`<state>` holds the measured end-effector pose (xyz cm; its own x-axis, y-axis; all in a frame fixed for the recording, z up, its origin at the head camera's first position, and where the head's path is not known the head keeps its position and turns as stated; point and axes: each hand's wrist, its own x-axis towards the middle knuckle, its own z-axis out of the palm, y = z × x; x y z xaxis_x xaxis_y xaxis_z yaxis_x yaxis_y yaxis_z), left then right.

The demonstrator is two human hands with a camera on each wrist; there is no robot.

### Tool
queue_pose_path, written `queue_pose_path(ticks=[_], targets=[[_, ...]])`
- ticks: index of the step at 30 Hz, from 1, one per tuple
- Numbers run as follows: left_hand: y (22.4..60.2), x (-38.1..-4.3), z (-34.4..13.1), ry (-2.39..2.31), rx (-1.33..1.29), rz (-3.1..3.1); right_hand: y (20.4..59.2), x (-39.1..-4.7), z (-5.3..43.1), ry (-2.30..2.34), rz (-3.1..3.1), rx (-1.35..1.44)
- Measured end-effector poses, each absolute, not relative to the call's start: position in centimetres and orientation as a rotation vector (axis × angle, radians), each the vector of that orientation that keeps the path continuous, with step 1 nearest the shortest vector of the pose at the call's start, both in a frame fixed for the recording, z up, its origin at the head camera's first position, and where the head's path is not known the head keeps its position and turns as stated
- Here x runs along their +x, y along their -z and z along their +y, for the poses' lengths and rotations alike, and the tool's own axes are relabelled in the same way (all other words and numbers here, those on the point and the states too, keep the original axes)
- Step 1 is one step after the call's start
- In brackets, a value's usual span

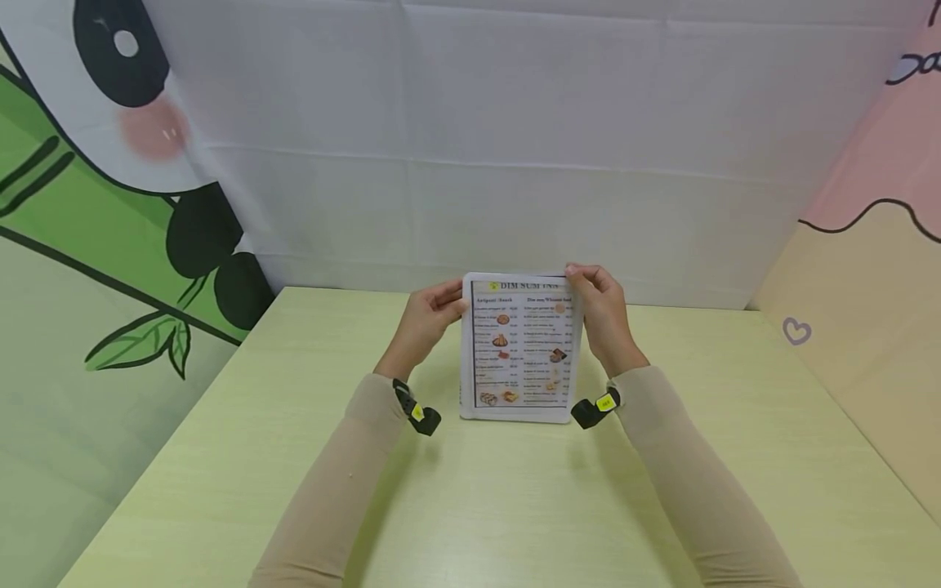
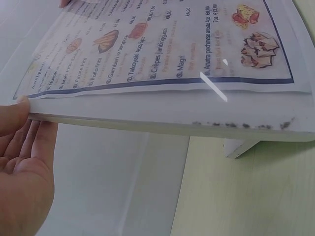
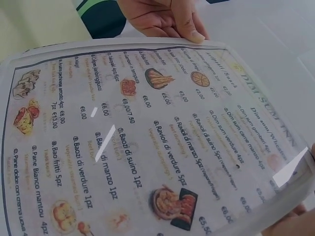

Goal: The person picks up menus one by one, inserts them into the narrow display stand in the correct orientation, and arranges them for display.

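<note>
A dim sum menu [image 1: 524,347] in a white-edged frame stands nearly upright on the table, its printed side facing me. My left hand [image 1: 428,317] pinches its upper left edge, thumb in front and fingers behind, as the left wrist view shows. At the upper right corner, my right hand [image 1: 604,309] grips the frame between thumb and fingers. Seen from the left wrist, a white foot-like piece [image 2: 238,146] juts out behind the frame's lower end. Glare crosses the printed menu [image 3: 147,123] in the right wrist view, where the right hand is mostly hidden.
The pale wooden table [image 1: 294,490] extends around both arms. A white cloth backdrop [image 1: 529,147] rises behind its far edge. Printed panels stand on the left [image 1: 95,286] and right [image 1: 875,327]. Each wrist carries a small black camera.
</note>
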<state>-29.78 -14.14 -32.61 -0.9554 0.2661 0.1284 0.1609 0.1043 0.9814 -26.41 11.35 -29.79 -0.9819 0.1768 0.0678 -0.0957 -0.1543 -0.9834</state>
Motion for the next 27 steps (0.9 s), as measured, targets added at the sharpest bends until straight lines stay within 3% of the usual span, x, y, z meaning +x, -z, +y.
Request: queue_pose_path(ticks=[27], targets=[[32.08, -29.40, -13.94, -1.980, 0.392, 2.306, 30.64, -26.21, 12.08, -2.259, -2.061, -0.067]])
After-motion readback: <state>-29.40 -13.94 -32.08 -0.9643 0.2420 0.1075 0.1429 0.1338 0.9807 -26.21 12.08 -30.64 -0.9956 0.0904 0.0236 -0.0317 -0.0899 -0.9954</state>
